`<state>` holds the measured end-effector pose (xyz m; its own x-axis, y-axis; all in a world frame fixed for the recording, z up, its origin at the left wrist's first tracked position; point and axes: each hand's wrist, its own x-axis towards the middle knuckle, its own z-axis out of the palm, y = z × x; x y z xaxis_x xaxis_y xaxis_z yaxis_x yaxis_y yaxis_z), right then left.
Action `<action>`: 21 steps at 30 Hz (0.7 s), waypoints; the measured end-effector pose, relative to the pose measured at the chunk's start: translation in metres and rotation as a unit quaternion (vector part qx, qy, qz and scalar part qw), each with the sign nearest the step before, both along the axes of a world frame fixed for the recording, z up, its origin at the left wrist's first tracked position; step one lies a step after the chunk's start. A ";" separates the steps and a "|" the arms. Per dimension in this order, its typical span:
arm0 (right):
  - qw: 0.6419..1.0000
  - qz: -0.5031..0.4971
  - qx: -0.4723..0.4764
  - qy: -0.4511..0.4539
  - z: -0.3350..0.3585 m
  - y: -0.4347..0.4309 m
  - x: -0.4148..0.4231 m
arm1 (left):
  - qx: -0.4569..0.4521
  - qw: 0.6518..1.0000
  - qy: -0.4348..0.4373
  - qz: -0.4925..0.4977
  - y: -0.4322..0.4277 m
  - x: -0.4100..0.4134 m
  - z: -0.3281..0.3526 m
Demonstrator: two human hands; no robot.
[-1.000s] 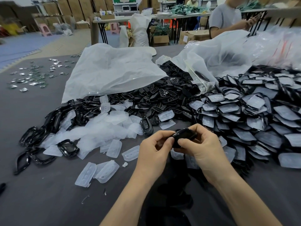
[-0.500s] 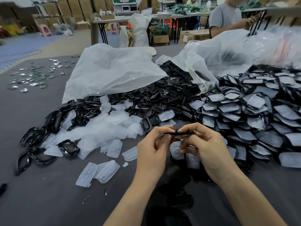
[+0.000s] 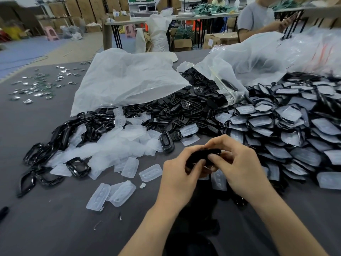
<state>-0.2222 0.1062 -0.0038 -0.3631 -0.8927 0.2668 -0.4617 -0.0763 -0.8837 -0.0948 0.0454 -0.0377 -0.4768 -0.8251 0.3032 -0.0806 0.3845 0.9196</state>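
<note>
Before the heap of black shells (image 3: 186,108), the key-fob shell (image 3: 197,157) has turned from edge-on, left hand (image 3: 177,174) and right hand (image 3: 238,165) fingers clamped round it, probably pressing it together.

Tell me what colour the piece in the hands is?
The piece is black, clearest in the head view.

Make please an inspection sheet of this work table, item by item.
surface: grey table, parts heaped across its middle.
job's things: black part held over the table; translucent pads heaped at left; black frames beside them; padded pieces piled at right.
clutter: white plastic bags behind the heaps; small silvery pieces at far left.
grippers: left hand and right hand both grip the black part.
cables: nothing seen.
surroundings: cardboard boxes, pink stool, another person at the far side.
</note>
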 end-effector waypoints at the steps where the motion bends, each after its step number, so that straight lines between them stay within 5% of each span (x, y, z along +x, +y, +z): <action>1: 1.000 -0.012 -0.003 0.016 -0.001 0.000 0.001 | 0.019 1.000 0.007 -0.005 0.000 0.000 -0.001; 8: 0.991 -0.093 -0.048 0.079 -0.007 -0.002 0.008 | 0.067 0.997 0.039 0.018 -0.002 -0.001 -0.001; 11: 0.988 -0.123 -0.071 0.062 -0.006 -0.002 0.005 | 0.124 0.983 0.127 0.056 -0.006 -0.001 -0.001; 14: 0.981 -0.147 -0.029 0.125 -0.003 -0.010 -0.005 | 0.235 0.932 0.257 0.098 -0.014 0.003 0.001; 21: 0.934 -0.007 0.092 0.346 0.009 -0.082 -0.002 | 0.297 0.882 0.341 0.132 -0.018 0.004 0.008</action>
<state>-0.2245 0.0242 0.0056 -0.1730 -0.9427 0.2853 -0.9269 0.0579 -0.3709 -0.0912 0.0274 -0.0299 -0.1186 -0.9899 -0.0774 0.5540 -0.1307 0.8222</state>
